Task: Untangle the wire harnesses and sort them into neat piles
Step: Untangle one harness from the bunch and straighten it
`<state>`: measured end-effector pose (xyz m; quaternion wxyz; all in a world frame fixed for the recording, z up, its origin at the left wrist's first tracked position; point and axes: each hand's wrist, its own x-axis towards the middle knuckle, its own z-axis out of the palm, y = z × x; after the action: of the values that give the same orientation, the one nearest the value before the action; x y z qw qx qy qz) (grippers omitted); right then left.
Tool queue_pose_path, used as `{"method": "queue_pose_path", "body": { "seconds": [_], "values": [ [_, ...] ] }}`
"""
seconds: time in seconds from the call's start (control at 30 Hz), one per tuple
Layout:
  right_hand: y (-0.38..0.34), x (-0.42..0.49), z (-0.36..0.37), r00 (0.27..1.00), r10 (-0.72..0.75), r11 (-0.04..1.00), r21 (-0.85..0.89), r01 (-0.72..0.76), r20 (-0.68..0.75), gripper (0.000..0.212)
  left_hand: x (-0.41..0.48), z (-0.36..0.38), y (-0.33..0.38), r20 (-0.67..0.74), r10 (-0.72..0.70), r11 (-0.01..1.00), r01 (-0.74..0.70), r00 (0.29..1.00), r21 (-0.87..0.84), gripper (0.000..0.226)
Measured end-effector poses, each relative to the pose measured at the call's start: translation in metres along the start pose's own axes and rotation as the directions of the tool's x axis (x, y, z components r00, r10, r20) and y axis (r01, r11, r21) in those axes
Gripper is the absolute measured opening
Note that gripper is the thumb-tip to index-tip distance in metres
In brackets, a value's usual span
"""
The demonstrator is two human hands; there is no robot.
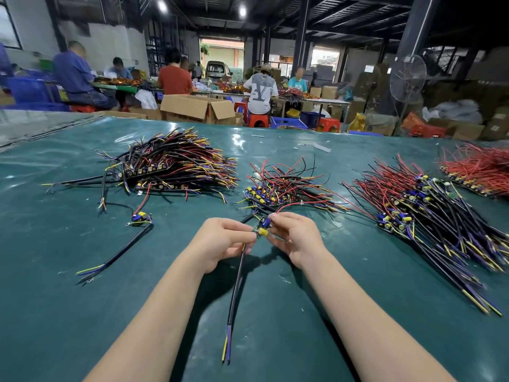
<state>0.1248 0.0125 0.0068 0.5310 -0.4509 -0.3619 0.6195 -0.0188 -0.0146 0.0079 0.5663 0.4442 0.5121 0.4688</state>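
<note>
Untangling is in hand: left hand (223,241) and right hand (296,238) pinch one harness (261,229) near the tangled heap (286,186); next it likely needs laying with its own kind.

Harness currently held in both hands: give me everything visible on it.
The held harness is a small green board with a yellow and a blue cylindrical component, pinched between the left hand and right hand above the green table. A black sheathed cable runs from it toward the camera, ending in yellow, blue and dark leads. A thin red wire leaves the far side toward the middle pile. Tangled there or not: unclear.
</note>
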Motion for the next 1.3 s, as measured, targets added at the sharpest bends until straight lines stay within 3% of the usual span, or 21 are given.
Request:
{"method": "queue_pose_path", "body": {
  "seconds": [0.23,0.43,0.73,0.83,0.97,1.03,1.17,1.3],
  "values": [
    [-0.008,-0.001,-0.003,1.0,0.016,0.994,0.11,-0.013,-0.024,0.018,0.002,-0.008,0.004,0.046,-0.056,0.998,0.057,0.997,-0.028,0.009],
    [-0.011,-0.003,-0.005,1.0,-0.016,0.995,0.099,0.014,0.02,0.018,0.003,-0.006,0.0,0.012,-0.038,0.985,0.039,0.999,-0.169,0.01],
    [-0.007,-0.003,-0.001,0.997,-0.014,0.987,0.162,0.002,0.072,0.021,0.003,-0.005,0.001,0.004,-0.122,0.923,0.115,0.993,-0.366,0.009],
    [-0.007,-0.003,-0.003,0.999,0.023,0.985,0.169,-0.03,0.045,0.023,0.002,-0.004,0.002,-0.029,-0.044,0.945,0.032,0.999,-0.324,0.012],
    [-0.007,-0.003,-0.004,0.998,0.057,0.98,0.188,-0.058,0.011,0.023,-0.001,0.0,0.001,-0.047,0.098,0.995,-0.1,0.994,-0.029,0.012],
    [-0.007,-0.002,-0.004,0.998,0.07,0.975,0.212,-0.07,0.005,0.023,-0.002,0.0,0.0,-0.044,0.127,0.992,-0.127,0.991,0.015,0.013],
    [-0.007,-0.003,-0.002,0.998,0.06,0.964,0.259,-0.064,0.02,0.019,0.0,-0.001,0.001,-0.058,0.111,0.994,-0.11,0.992,0.021,0.011],
    [-0.007,-0.003,-0.002,0.999,0.034,0.957,0.288,-0.043,0.036,0.018,0.001,-0.002,0.0,0.015,-0.032,0.989,0.034,0.999,-0.144,0.007]
  ]
}}
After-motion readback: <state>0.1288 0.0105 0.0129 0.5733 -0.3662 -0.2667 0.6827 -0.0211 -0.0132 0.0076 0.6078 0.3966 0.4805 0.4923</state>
